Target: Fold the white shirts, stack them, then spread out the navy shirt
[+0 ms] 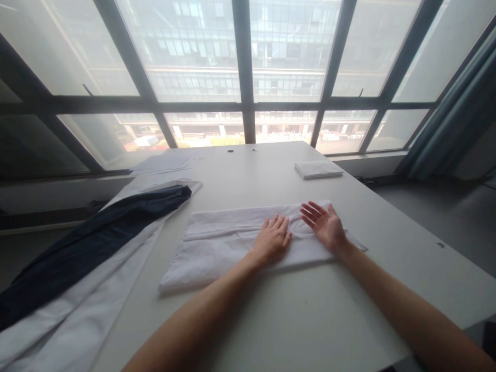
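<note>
A white cloth (217, 258) lies folded into a long strip across the table in front of me, with a lengthwise seam where its edges meet and some wrinkles toward the right. My left hand (272, 238) rests palm down on the cloth right of its middle, fingers stretched out. Near the cloth's right end is my right hand (324, 226), palm turned up and fingers spread, with nothing in it. Whether the back of that hand touches the cloth I cannot tell.
A smaller folded white cloth (318, 169) sits at the back right of the white table (251, 178). Along the left side lie dark fabric (104, 243) and white fabric (96, 305). Papers (163, 161) lie at the back left. Large windows stand behind, and a curtain (442, 119) hangs at right.
</note>
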Motion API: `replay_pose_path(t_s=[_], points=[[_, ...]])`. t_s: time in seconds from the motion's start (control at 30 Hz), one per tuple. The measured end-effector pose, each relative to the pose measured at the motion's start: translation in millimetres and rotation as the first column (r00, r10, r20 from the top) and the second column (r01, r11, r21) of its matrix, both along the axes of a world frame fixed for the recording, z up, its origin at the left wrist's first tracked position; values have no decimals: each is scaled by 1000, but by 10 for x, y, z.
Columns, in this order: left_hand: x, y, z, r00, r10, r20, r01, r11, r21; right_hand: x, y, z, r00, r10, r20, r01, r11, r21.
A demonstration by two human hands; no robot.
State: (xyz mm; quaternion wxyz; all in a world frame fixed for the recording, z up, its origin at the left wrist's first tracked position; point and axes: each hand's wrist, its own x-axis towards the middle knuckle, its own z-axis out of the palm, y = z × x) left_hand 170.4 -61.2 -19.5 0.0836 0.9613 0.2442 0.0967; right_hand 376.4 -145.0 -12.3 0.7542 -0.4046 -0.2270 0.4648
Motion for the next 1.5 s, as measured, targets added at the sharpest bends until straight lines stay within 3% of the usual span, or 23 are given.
replay_pose_path(t_s=[0.07,0.13,0.2,0.27,0.33,0.4,0.47,0.5,0.6,0.67,0.73,0.8,0.93,1.03,1.1,1.17,1.23,1.3,1.37,1.5], points=[[-9,2,-7,1000,-9,-5,10,1000,8,145,-14,21,988,-70,137,70,998,5],[-16,1,-14,1000,-13,-10,13,1000,11,345,-39,24,932,-224,286,231,973,12],[-18,0,-19,1000,-12,-12,13,1000,12,537,-74,7,797,-418,436,453,891,26],[-15,2,-24,1000,-11,-14,11,1000,11,645,-111,-10,615,-550,565,627,776,73],[-7,6,-31,1000,-6,-14,6,1000,5,618,-139,-3,423,-593,685,682,706,190],[2,11,-39,1000,2,-11,-2,1000,-1,459,-141,33,226,-564,794,597,725,345],[11,16,-49,1000,10,-7,-10,1000,3,230,-103,73,53,-481,875,412,809,420],[15,18,-53,1000,12,-7,-12,1000,9,117,-70,84,-11,-415,910,315,862,397],[22,23,-60,1000,15,-10,-15,1000,24,-90,46,53,-213,-123,969,187,969,164],[23,26,-60,1000,18,-11,-18,999,27,-86,94,-15,-287,121,950,260,965,-44],[25,26,-59,1000,19,-13,-19,999,27,-6,101,-92,-284,323,903,355,910,-214],[28,25,-59,1000,22,-16,-21,999,28,82,81,-158,-263,433,862,408,860,-307],[31,26,-56,999,26,-26,-26,999,27,138,64,-235,-214,424,880,411,856,-313],[29,27,-46,999,23,-33,-22,1000,20,144,103,-214,-98,260,961,374,904,-206],[27,28,-38,999,23,-35,-23,1000,11,207,121,-141,21,64,998,383,921,-68],[23,29,-33,999,25,-35,-25,1000,0,346,98,-36,120,-163,979,459,884,91],[19,30,-33,999,24,-31,-24,1000,-4,553,19,62,171,-312,935,580,799,161],[16,30,-34,999,22,-23,-22,1000,-4,787,-104,119,235,-308,922,676,733,73],[15,29,-33,1000,22,-19,-22,1000,-5,989,-240,132,359,-216,908,706,700,-113],[19,24,-23,999,26,-27,-26,1000,-11,1130,-428,137,672,-72,737,571,684,-454]])
